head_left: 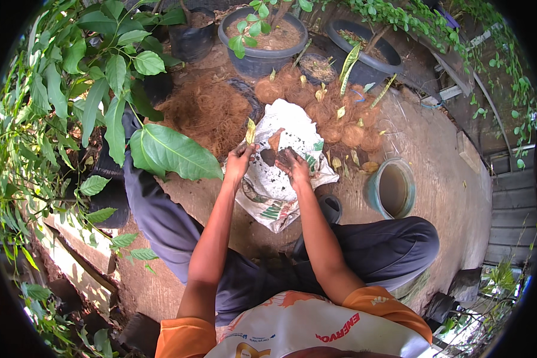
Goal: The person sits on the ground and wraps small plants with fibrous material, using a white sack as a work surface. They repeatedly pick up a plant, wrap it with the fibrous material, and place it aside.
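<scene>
Leaf cutting (pixel 250 131) is being pinched by the left hand (pixel 240 160) above a white sack (pixel 298 119); the right hand (pixel 296 167) is being held part-curled beside a dark clump (pixel 268 157), any grip being unclear. Fibre balls (pixel 352 135) are lying beyond, a bucket (pixel 373 191) right; floor (pixel 146 286) at left is being hidden by a broad leaf (pixel 176 154).

1. Shirt (pixel 292 319), well below the fingers (pixel 243 151): bold red capitals (pixel 339 328), slanting.
2. Below the left fingers, same shirt: small blue lettering (pixel 256 338) above a yellow emblem (pixel 252 351).
3. Orange sleeve (pixel 394 310), below the right fingers: white lettering (pixel 379 300).
4. White sack (pixel 259 174), beneath the fingers: green and red print, illegible.
</scene>
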`<state>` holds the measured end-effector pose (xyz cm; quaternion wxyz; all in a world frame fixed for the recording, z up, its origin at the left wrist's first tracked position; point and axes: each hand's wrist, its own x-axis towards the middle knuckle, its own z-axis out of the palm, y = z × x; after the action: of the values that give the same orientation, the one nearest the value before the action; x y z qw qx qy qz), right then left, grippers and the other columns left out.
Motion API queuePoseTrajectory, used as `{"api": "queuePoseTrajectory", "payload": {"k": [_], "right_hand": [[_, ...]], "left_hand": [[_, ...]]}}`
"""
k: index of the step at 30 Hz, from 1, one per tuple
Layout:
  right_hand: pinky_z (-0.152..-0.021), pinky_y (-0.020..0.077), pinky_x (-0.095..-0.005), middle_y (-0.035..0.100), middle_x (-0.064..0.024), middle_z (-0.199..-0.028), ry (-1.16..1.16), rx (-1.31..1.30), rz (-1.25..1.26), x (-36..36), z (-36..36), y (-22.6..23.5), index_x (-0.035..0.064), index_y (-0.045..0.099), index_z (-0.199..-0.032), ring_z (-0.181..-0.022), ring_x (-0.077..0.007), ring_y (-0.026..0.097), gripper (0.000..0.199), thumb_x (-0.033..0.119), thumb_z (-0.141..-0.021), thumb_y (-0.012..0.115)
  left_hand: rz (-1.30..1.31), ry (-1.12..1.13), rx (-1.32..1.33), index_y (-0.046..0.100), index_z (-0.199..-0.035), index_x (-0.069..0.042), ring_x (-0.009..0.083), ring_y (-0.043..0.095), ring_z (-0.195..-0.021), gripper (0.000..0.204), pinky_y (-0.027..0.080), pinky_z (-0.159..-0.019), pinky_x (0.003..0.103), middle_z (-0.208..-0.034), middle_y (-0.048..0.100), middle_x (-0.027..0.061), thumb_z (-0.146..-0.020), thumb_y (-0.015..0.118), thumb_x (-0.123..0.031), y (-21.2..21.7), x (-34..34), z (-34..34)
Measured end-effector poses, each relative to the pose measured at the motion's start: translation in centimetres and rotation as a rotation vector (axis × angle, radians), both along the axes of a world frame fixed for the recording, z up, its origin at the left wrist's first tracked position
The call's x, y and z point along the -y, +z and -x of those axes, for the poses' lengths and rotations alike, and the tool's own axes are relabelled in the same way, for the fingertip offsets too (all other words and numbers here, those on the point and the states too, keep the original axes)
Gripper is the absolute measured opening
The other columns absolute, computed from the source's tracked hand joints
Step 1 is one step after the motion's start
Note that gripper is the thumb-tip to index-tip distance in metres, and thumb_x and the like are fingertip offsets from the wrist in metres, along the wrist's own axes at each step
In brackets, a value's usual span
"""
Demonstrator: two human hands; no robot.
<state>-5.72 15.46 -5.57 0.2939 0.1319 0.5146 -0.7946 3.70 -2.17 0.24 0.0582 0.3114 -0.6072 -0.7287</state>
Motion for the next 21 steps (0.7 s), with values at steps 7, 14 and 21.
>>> {"api": "queuePoseTrajectory", "payload": {"k": [7,14,21], "right_hand": [[-0.083,0.06,-0.0365,0.058,-0.024,-0.112,0.071,-0.03,0.021,1.5,-0.8,0.6,-0.0134,0.038,-0.122,-0.092,-0.0339,0.067,0.043,-0.001,-0.089,0.062],[-0.091,0.0562,-0.0383,0.054,-0.0226,-0.12,0.157,0.043,0.076,3.3,-2.3,1.2,-0.0097,0.041,-0.124,-0.103,-0.0324,0.063,0.04,0.003,-0.091,0.06],[-0.098,0.0493,-0.0459,0.06,-0.0126,-0.123,0.25,0.195,0.277,3.9,-2.3,4.1,0.0031,0.046,-0.131,-0.108,-0.0278,0.062,0.056,0.049,-0.101,0.034]], "left_hand": [[-0.006,-0.001,-0.013,0.072,-0.104,-0.008,0.0103,0.053,-0.074,0.035,0.043,-0.069,0.026,-0.09,0.065,0.0006,-0.092,0.061,-0.039,0.4,-0.1,0.0],[0.014,0.036,-0.065,0.071,-0.101,-0.005,0.0109,0.057,-0.078,0.034,0.045,-0.071,0.027,-0.087,0.067,0.0043,-0.09,0.065,-0.036,0.6,0.0,0.1],[0.155,-0.119,-0.074,0.069,-0.096,0.002,0.0144,0.06,-0.081,0.032,0.046,-0.075,0.028,-0.086,0.068,0.0078,-0.086,0.071,-0.028,2.0,0.4,-0.1]]}}
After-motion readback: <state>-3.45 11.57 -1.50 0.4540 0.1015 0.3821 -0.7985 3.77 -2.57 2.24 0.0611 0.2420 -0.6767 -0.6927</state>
